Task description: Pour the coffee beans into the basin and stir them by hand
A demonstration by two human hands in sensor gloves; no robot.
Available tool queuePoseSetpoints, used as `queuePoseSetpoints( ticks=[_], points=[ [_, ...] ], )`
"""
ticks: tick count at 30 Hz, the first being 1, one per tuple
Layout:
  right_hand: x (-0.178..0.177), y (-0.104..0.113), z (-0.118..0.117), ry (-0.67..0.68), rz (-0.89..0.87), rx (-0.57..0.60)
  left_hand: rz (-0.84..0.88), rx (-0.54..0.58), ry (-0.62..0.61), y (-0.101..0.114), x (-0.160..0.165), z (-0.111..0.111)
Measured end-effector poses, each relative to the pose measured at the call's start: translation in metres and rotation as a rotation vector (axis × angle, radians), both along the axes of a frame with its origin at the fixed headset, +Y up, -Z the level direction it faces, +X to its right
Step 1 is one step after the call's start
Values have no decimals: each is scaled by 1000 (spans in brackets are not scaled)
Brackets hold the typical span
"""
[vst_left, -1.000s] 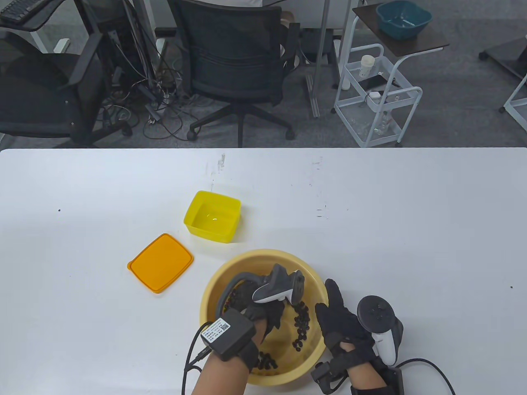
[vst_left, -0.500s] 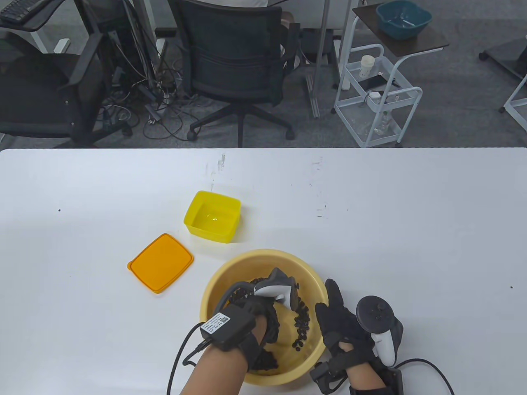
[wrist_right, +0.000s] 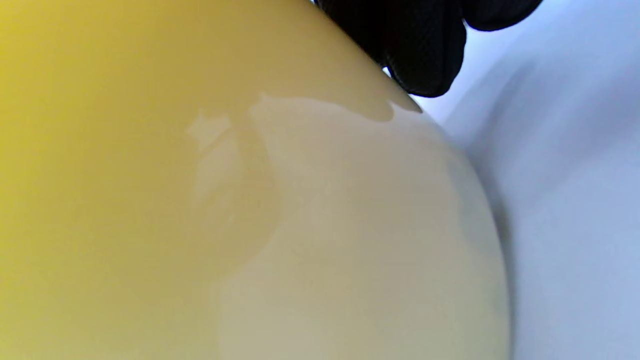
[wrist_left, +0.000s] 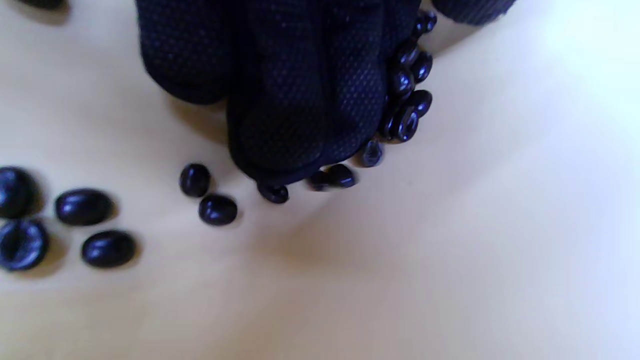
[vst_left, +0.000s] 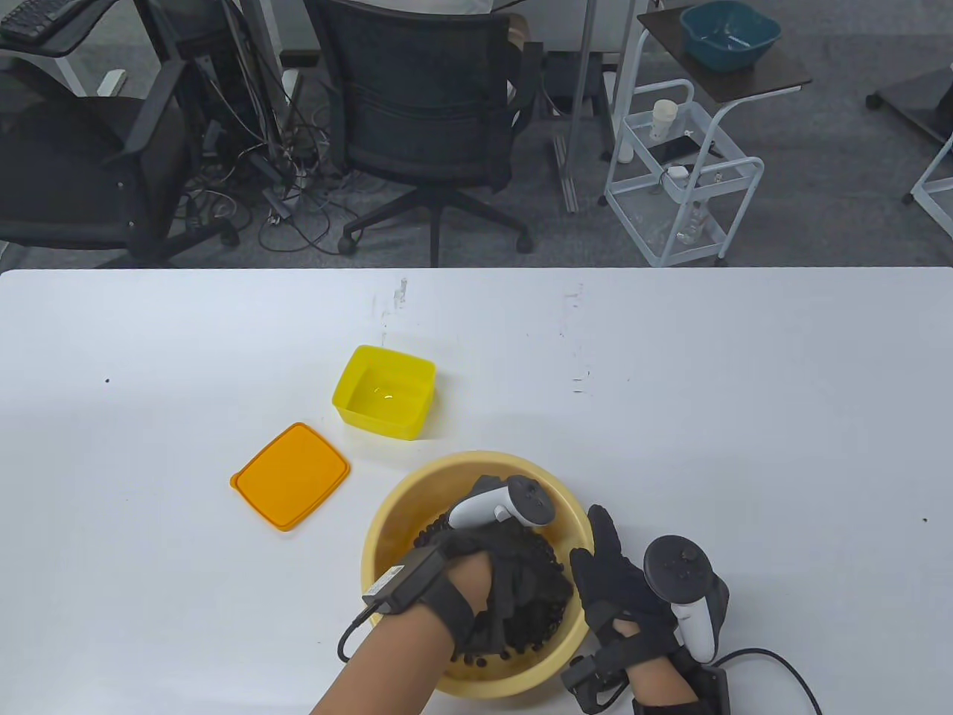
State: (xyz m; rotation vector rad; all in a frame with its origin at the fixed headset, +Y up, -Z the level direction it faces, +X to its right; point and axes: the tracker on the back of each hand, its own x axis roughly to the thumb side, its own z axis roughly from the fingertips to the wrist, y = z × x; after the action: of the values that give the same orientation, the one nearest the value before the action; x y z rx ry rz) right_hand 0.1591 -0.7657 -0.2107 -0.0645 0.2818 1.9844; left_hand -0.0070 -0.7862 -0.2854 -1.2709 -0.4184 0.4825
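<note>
A pale yellow basin (vst_left: 417, 484) stands near the table's front edge with dark coffee beans (vst_left: 549, 622) in it. My left hand (vst_left: 521, 588) is down inside the basin. In the left wrist view its fingers (wrist_left: 300, 100) lie together on the basin floor (wrist_left: 450, 250) and push a cluster of beans (wrist_left: 406, 100); loose beans (wrist_left: 95, 227) lie to the left. My right hand (vst_left: 610, 573) rests with straight fingers against the basin's outer right wall. The right wrist view shows its fingertips (wrist_right: 425, 45) on that wall (wrist_right: 250, 200).
An empty yellow box (vst_left: 385, 391) stands just beyond the basin. Its orange lid (vst_left: 290, 475) lies flat to the left. White tabletop (vst_left: 744, 417) extends to the right and back. Office chairs and a cart stand past the far edge.
My left hand has swept from the basin's left side toward its right and near side, turning at the wrist and gathering beans under it. The right hand has stayed put.
</note>
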Motion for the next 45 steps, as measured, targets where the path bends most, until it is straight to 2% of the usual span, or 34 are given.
queuePoseSetpoints(
  ticks=[9, 17, 22, 30, 36, 40, 43, 45],
  points=[
    [0, 0, 1, 1, 3, 0, 8, 5, 64, -2, -2, -9],
    [0, 0, 1, -4, -7, -5, 50, 13, 178, -4, -10, -13],
    [0, 0, 1, -4, -12, -8, 60, 40, 218, -4, -14, -13],
    [0, 0, 1, -5, -16, -12, 27, 152, 252, 4, -18, -17],
    [0, 0, 1, -5, -17, -12, -42, 324, 256, 15, -19, -18],
    [0, 0, 1, -5, -17, -11, -117, 503, 295, 27, -25, -19],
    [1, 0, 1, -3, -16, -9, -286, 721, 190, 37, -27, -16],
    [1, 0, 1, -1, -15, -8, -461, 868, 42, 40, -23, -11]
  ],
)
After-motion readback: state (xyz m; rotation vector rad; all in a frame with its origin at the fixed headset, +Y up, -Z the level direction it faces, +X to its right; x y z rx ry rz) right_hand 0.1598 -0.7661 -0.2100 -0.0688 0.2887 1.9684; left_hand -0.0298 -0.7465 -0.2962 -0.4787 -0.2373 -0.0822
